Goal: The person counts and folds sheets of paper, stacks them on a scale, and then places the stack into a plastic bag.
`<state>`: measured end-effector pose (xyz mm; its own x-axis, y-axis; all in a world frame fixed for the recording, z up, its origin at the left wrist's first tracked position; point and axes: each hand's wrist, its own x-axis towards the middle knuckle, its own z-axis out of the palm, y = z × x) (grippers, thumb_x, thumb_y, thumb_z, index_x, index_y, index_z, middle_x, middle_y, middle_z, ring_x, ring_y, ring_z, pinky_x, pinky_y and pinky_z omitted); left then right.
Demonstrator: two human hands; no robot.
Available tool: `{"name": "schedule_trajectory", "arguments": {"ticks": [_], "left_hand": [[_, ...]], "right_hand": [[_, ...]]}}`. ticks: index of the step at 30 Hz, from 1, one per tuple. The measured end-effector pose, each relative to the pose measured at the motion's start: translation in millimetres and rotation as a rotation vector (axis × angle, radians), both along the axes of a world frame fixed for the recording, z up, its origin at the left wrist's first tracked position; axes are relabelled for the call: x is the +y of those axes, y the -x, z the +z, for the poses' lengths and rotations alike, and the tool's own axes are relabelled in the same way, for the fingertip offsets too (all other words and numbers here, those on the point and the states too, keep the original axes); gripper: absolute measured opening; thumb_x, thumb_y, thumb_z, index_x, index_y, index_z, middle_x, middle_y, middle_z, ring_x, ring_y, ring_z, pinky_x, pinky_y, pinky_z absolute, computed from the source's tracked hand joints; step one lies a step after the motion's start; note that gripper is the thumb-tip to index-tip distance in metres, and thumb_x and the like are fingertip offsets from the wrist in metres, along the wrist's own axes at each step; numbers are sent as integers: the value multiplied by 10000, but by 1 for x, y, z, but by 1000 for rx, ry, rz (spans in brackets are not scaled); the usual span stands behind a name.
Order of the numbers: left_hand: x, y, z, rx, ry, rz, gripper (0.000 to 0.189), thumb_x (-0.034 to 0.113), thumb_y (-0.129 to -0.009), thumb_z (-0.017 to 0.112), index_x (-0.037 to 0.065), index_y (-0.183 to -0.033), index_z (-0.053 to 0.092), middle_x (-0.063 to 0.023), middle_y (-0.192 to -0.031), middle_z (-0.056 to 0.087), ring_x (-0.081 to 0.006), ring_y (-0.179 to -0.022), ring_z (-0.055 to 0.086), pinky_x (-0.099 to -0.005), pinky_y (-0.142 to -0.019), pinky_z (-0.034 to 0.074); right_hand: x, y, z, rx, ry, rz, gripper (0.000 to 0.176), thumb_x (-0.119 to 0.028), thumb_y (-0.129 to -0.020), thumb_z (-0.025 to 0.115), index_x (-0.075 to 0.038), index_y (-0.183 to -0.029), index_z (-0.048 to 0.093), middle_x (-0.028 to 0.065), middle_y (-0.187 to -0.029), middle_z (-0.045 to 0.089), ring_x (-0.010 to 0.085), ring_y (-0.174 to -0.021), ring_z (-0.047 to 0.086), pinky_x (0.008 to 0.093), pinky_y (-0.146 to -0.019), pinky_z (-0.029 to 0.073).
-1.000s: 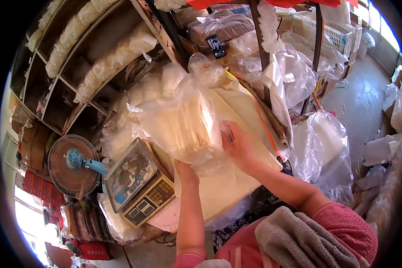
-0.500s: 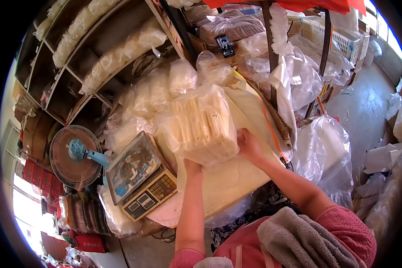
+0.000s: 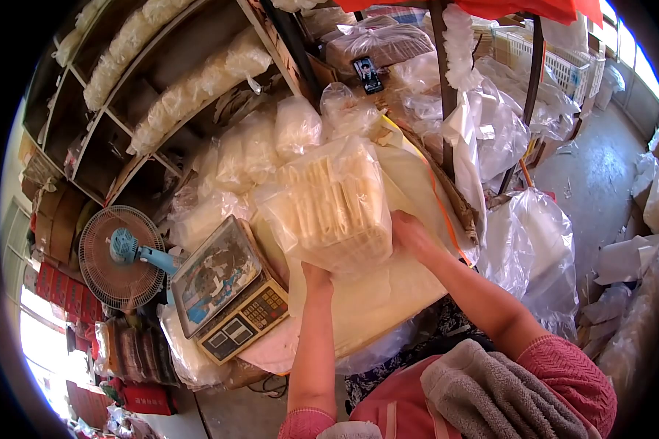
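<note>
A clear plastic bag [image 3: 329, 208] packed with flat, pale yellow pieces is held up over the cream-covered table [image 3: 410, 175]. My left hand [image 3: 317, 274] grips its lower near edge, with the fingers mostly hidden under the bag. At the bag's right side, my right hand [image 3: 408, 231] holds the lower corner, its fingertips partly behind the plastic. Left of the bag is a weighing scale [image 3: 245, 322] with a worn metal tray [image 3: 216, 278]. Other filled bags [image 3: 249, 150] stand in a row behind the held one.
A blue fan [image 3: 124, 252] stands left of the scale. Shelves [image 3: 135, 132] with bagged goods rise at the upper left. A phone [image 3: 367, 74] lies at the back. Dark posts [image 3: 441, 110] and plastic bags [image 3: 531, 249] are on the right.
The bag is tilted very slightly differently between my hands and sits a touch lower at its right side. Both hands keep their hold.
</note>
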<state>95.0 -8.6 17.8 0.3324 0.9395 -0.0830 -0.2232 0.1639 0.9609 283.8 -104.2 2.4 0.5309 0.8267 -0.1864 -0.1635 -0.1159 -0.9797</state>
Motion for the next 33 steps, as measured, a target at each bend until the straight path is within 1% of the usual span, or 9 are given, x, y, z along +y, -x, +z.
{"name": "schedule_trajectory", "arguments": {"ticks": [4,8,10,17,19,25,27,30,33], "left_hand": [[1,-5,-7,-7,-42,29,558,251,-893,593,31,-1359,378,-93,-1285,509,-200,-1120,537,-315,-900,475],[2,-10,-13,181,-52,57,529,245,-896,592,35,-1339,396,-86,-1255,521,-197,-1085,546,-318,-886,474],[26,-8,-65,74,-8,48,496,241,-897,589,37,-1315,417,-84,-1233,528,-196,-1073,547,-318,-883,472],[11,-8,-39,60,-84,-1,410,214,-911,557,35,-1264,448,-75,-1204,531,-172,-1064,536,-319,-872,463],[14,-8,-41,218,-134,-35,381,198,-920,542,45,-1261,470,-67,-1205,547,-177,-1059,548,-322,-878,469],[26,-21,-31,467,-225,-103,310,140,-895,540,49,-1191,516,-58,-1128,575,-175,-1006,565,-319,-836,478],[26,-24,-30,500,-234,-111,289,121,-884,542,48,-1163,531,-56,-1097,583,-173,-985,569,-317,-818,481],[20,-24,-26,498,-255,-102,259,91,-867,545,47,-1122,552,-53,-1051,595,-170,-955,576,-314,-791,484],[23,-27,24,427,-419,-75,233,61,-849,548,47,-1081,573,-50,-1004,607,-167,-924,582,-311,-764,488]], "right_hand": [[11,7,-1,-90,-24,-18,338,-328,-854,596,7,-851,552,120,-696,618,211,-591,610,377,-617,484],[20,12,-5,-442,-52,-237,330,-328,-867,583,-3,-846,526,153,-702,615,256,-633,626,389,-616,484],[35,9,-36,-541,-165,-338,325,-328,-870,580,-9,-850,520,162,-714,617,277,-657,632,392,-613,485],[22,20,-24,-168,-130,-278,347,-328,-865,575,16,-865,528,172,-779,628,249,-614,609,374,-582,485],[24,17,-24,25,-118,-248,364,-336,-858,576,25,-881,534,176,-791,631,242,-599,600,366,-576,487],[55,-3,-54,-86,207,-89,420,-357,-834,586,35,-982,552,208,-878,642,312,-817,634,397,-697,502],[82,-9,-105,-114,130,-117,433,-350,-846,574,42,-1027,548,228,-936,637,342,-882,622,412,-759,493],[74,-6,-114,-142,-96,-135,431,-340,-861,560,38,-1068,547,240,-990,628,364,-935,606,427,-816,475],[48,10,-5,-69,-420,-222,351,-291,-890,526,10,-1069,551,226,-980,629,346,-915,609,407,-794,467]]}}
